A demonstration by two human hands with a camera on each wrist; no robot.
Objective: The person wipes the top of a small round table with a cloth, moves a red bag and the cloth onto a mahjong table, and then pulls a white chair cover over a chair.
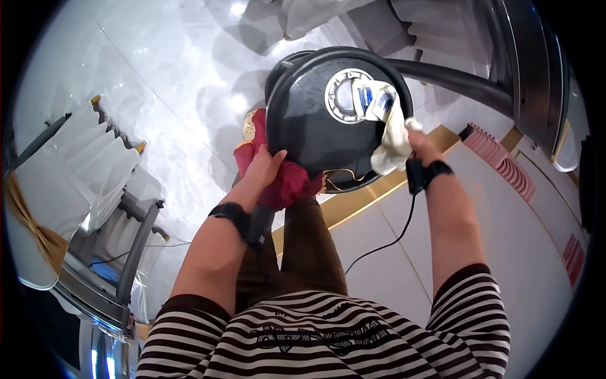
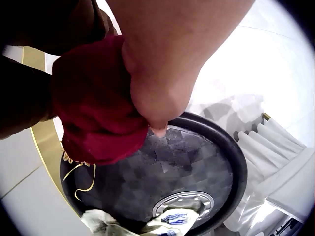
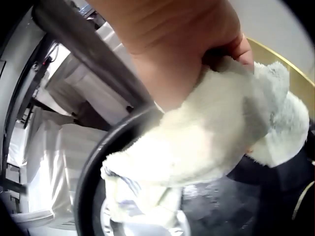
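Observation:
A round black tub-like object (image 1: 303,120) with a raised rim stands in front of the person, a perforated silver ring (image 1: 331,96) set in its dark face. At its near left rim my left hand (image 1: 264,168) grips a bunched dark red cloth (image 2: 101,98), the thumb lying over the rim; the other fingers are mostly hidden. My right hand (image 1: 425,146) holds one end of a fluffy white cloth (image 3: 206,128) above the opposite side. The cloth hangs down, and its blue-marked end (image 1: 372,98) lies over the silver ring.
A thin yellow cord (image 2: 91,179) trails from the red cloth across the black surface. Pale floor (image 1: 164,82) lies to the left, with white draped furniture (image 1: 82,164) beyond. White panels with gold edging (image 1: 372,202) and a pink ribbed piece (image 1: 502,161) are on the right.

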